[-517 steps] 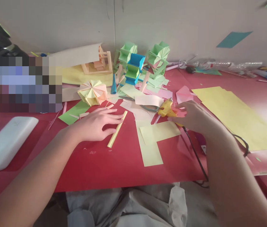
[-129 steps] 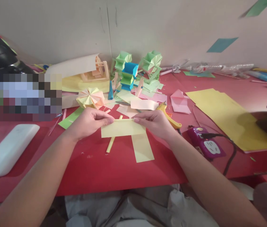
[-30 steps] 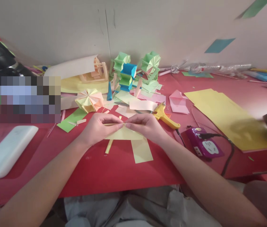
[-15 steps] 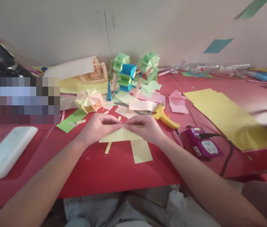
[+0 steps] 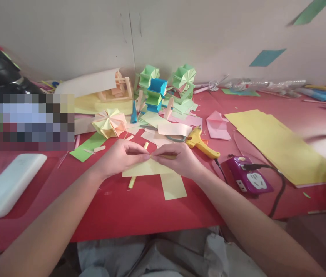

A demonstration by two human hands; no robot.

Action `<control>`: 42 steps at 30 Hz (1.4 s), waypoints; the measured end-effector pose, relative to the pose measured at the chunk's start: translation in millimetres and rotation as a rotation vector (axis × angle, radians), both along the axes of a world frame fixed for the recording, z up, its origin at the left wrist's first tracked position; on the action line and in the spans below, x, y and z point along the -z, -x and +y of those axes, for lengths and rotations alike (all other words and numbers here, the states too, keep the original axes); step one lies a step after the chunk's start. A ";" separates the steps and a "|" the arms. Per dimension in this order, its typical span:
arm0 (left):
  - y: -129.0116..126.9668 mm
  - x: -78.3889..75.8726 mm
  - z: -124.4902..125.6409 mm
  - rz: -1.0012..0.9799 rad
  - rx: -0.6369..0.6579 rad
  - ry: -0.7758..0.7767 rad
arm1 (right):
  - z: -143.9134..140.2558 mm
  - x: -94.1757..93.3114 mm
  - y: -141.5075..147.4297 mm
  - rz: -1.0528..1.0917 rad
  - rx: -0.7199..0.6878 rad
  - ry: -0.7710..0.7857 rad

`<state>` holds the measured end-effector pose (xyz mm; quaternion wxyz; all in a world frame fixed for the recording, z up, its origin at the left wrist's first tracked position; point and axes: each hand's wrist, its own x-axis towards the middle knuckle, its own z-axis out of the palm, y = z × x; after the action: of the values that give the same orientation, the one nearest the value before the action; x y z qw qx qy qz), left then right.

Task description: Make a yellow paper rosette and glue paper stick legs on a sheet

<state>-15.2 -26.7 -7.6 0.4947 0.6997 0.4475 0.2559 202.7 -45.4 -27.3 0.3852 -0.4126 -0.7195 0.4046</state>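
Note:
My left hand and my right hand meet at their fingertips over the table's middle. Both are closed, pinching the upper edge of a pale yellow sheet of paper. The sheet hangs toward me below the fingers; its pinched edge is mostly covered by them. A thin yellow paper stick lies on the table, passing behind the sheet. Just right of it, a pale yellow paper strip rests partly under the sheet.
A yellow glue gun lies beyond my right hand, near a purple power socket with a cable. Folded paper wheels and scraps sit behind. A white power bank is at left, yellow sheets at right.
The pinched sheet tilts slightly and its lower edge sits a little nearer to me. Both hands keep their pinch in almost the same place. The view shifts slightly.

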 end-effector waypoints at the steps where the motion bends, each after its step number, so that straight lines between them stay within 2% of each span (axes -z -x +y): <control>1: 0.0 -0.7 0.0 0.005 0.003 0.003 | 0.1 -0.1 -0.1 -0.004 -0.006 -0.001; 9: 0.5 0.0 2.3 0.048 0.045 0.027 | -0.6 -1.1 0.0 0.037 -0.073 0.079; 19: -1.4 -2.6 -4.7 0.130 -0.050 -0.044 | 1.1 -0.9 0.8 0.087 -0.019 0.216; 26: -5.3 -1.2 -8.0 0.100 -0.068 -0.186 | 3.3 -2.0 -2.8 0.069 -0.008 0.290; 29: -5.3 -1.4 -8.6 0.110 -0.059 -0.204 | 3.3 -3.6 -2.9 0.015 -0.022 0.250; 33: 1.3 -4.6 -6.4 0.160 -0.035 -0.135 | 2.9 -3.6 -3.3 0.000 -0.026 0.184; 37: 13.1 -9.4 -1.2 0.225 -0.021 -0.075 | 3.3 -3.6 -5.4 -0.006 -0.034 0.171; 42: 17.7 -14.5 1.1 0.235 -0.048 -0.072 | 3.6 -4.9 -6.9 -0.013 -0.057 0.157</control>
<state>-32.9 -25.7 6.9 0.4070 0.7314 0.5093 0.1999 209.6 -41.8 -22.4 0.3353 -0.4237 -0.6994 0.4679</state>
